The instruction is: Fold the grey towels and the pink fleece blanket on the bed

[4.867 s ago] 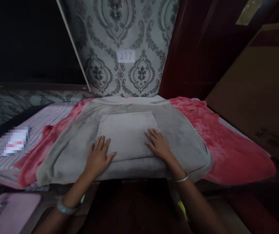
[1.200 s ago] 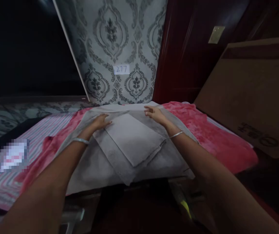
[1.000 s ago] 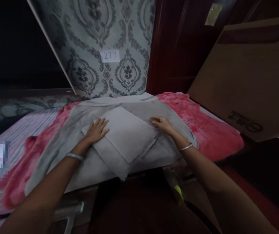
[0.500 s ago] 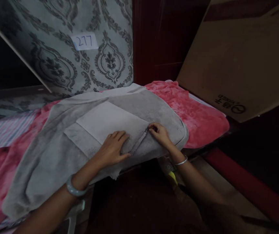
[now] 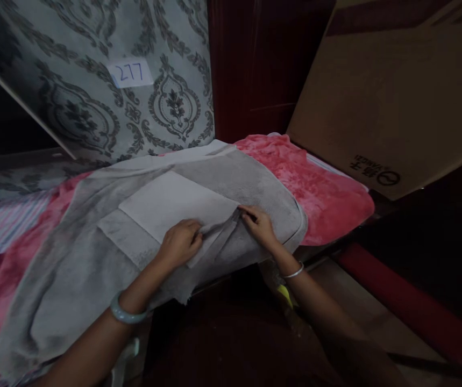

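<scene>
A light grey piece of fabric [image 5: 174, 199], folded over on itself, lies on a larger plush grey blanket [image 5: 257, 177]. My right hand [image 5: 260, 226], with a thin silver bangle at the wrist, pinches the fabric's right corner and lifts it slightly. At its near edge, my left hand [image 5: 180, 243] is closed with the thumb against the fingers, holding the fabric's edge. A pale green bangle [image 5: 126, 310] circles the left wrist. Creases run through the fabric between the two hands. A darker grey layer [image 5: 128, 234] of it shows at the left.
A pink plush blanket [image 5: 327, 199] lies under the grey one. Striped bedding [image 5: 8, 220] shows at the left. A large cardboard box [image 5: 392, 97] stands at the right, beside a dark red panel [image 5: 255, 64]. Patterned wallpaper [image 5: 93, 32] bears a paper marked 277 [image 5: 130, 72].
My left hand has gone from lying spread on the fabric to closing on its edge. The fabric between the hands is now raised and creased. My right hand keeps its pinch on the corner.
</scene>
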A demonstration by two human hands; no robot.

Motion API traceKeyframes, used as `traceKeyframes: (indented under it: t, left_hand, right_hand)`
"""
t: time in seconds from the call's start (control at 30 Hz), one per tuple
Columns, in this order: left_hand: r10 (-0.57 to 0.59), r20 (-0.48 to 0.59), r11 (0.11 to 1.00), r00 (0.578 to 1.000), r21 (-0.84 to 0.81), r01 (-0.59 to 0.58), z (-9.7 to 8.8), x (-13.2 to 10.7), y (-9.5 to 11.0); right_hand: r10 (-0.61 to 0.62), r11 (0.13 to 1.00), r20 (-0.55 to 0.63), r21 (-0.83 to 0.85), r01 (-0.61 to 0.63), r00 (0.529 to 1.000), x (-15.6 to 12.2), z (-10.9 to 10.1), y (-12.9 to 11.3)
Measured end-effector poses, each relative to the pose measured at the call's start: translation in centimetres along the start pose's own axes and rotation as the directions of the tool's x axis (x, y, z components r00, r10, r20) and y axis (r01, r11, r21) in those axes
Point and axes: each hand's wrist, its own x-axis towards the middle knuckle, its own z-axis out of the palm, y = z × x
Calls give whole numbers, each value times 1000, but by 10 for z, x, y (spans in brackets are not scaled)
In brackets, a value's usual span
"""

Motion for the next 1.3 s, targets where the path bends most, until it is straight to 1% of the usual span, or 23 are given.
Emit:
traceKeyframes:
  t: [0.13, 0.23, 0.33, 0.43, 0.57, 0.7, 0.8, 0.9, 0.97, 1.03, 1.07, 1.13, 1.17, 1.23, 1.3]
  left_hand:
    - [-126, -51, 984, 991, -135, 118, 1, 3, -11]
    - [-184, -60, 969, 981, -176, 171, 3, 2, -15]
    - [-141, -77, 984, 987, -117, 132, 5, -1, -11]
    - [-80, -80, 996, 994, -47, 76, 7, -5, -6]
    - [-102, -48, 995, 994, -5, 102, 6, -7, -3]
    - [-125, -27, 992, 992, 30, 126, 5, -7, -3]
    - [-92, -31, 995, 995, 37, 93, 8, -8, -2]
    - [-47, -43, 997, 998, 62, 50, 12, -12, 0]
    - [-23, -34, 995, 999, 94, 26, 14, -13, 2]
    - [2, -8, 993, 1000, 120, -1, 14, -15, 7]
    - [10, 5, 991, 1000, 132, -11, 13, -16, 10]
    - [9, 21, 988, 1000, 155, -12, 11, -18, 17]
    - [3, 25, 986, 1000, 167, -7, 11, -19, 21]
    - [-6, 30, 983, 1000, 184, 0, 11, -20, 29]
    - [-8, 41, 980, 999, 199, 0, 11, -21, 37]
  right_hand:
    - [-34, 996, 34, -85, 37, 999, 1, 2, -2]
    - [-11, 977, 82, -211, 28, 997, 3, 3, -8]
    - [51, 936, 107, -351, -11, 993, 5, 5, -17]
    - [89, 906, 100, -422, -39, 991, 7, 8, -26]
    - [118, 897, 70, -435, -76, 991, 9, 10, -34]
    - [77, 922, 53, -384, -51, 996, 2, 10, -39]
    - [81, 933, 99, -356, -41, 992, -9, 9, -41]
    - [134, 928, 145, -365, -73, 980, -15, 8, -41]
    - [182, 924, 173, -366, -108, 968, -14, 7, -41]
    - [235, 931, 195, -328, -162, 952, -8, 7, -41]
    - [262, 938, 196, -281, -202, 945, -5, 6, -41]
    - [321, 946, 188, -116, -304, 928, 2, 6, -41]
    - [355, 933, 195, -7, -361, 914, 4, 7, -43]
    - [417, 856, 245, 217, -469, 875, 7, 7, -46]
    - [464, 726, 314, 401, -558, 829, 8, 9, -52]
